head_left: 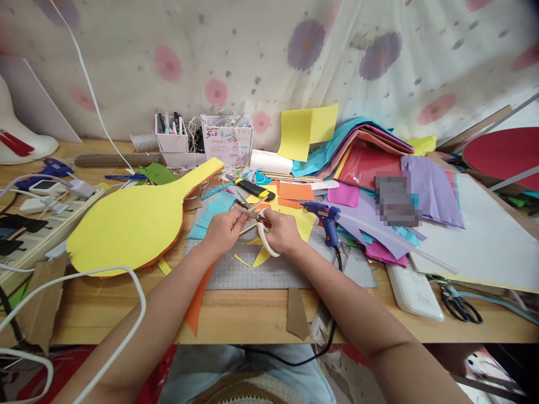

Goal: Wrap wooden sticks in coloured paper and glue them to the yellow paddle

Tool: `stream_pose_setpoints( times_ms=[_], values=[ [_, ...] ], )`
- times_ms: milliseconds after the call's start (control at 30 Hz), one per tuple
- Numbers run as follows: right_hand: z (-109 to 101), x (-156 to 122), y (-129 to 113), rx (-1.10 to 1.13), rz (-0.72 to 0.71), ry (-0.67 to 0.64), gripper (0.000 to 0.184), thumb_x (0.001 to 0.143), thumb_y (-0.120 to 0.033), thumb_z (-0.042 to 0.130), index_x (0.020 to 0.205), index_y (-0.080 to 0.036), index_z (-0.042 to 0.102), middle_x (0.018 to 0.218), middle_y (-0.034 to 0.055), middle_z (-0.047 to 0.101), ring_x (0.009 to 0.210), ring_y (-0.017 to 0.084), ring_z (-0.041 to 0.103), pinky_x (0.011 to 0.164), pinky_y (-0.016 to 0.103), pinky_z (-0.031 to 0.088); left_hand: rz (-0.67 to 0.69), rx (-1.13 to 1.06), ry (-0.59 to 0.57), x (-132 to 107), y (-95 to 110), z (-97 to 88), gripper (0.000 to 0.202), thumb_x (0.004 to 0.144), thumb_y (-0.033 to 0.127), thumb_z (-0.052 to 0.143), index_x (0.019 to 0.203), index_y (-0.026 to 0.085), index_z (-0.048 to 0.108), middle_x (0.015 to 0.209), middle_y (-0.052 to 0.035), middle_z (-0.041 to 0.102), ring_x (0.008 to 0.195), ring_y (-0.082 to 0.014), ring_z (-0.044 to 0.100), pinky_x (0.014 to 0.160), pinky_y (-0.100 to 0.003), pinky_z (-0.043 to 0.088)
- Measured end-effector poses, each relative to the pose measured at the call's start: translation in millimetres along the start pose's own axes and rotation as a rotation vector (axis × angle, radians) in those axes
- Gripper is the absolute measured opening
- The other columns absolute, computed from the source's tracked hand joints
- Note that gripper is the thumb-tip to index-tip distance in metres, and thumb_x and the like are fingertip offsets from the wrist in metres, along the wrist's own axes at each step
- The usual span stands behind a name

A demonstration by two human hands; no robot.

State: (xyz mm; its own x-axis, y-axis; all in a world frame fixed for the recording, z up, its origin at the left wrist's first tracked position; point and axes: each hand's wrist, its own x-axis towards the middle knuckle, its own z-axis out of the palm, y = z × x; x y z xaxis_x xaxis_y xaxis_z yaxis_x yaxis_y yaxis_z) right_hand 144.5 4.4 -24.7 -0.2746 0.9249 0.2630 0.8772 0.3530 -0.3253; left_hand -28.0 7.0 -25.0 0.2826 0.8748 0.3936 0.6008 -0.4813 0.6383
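Observation:
My right hand grips a pair of scissors with white handles, its blades pointing left toward my other hand. Close by, my left hand is closed in a pinch at the blades; what its fingers hold is too small to make out. Both hands are above a grey cutting mat. Yellow paper scraps lie under and beside the scissors. Just beyond them is a yellow and black utility knife. Light-blue paper lies beside my left hand.
A large yellow paddle-shaped cutout lies left. Right of my hands rests a blue glue gun with a black cord. Coloured paper, a white power bank and black scissors lie further right. A power strip stands left.

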Motion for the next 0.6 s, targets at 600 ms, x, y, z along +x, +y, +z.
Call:
stream_pose_setpoints(
  times_ms=[600],
  values=[
    [1.6,2.3,4.1,0.066,-0.135,0.028,0.018,0.074,-0.036,0.048,0.085,-0.020,0.047,0.088,0.0047,0.058,0.079,0.018,0.052,0.063,0.026,0.035,-0.096,-0.535,-0.276,5.9,8.6,-16.0,0.039,0.081,0.051,0.040,0.070,0.016,0.055,0.051,0.0023,0.040,0.044,-0.0070,0.034,0.041,-0.021,0.030]
  ],
)
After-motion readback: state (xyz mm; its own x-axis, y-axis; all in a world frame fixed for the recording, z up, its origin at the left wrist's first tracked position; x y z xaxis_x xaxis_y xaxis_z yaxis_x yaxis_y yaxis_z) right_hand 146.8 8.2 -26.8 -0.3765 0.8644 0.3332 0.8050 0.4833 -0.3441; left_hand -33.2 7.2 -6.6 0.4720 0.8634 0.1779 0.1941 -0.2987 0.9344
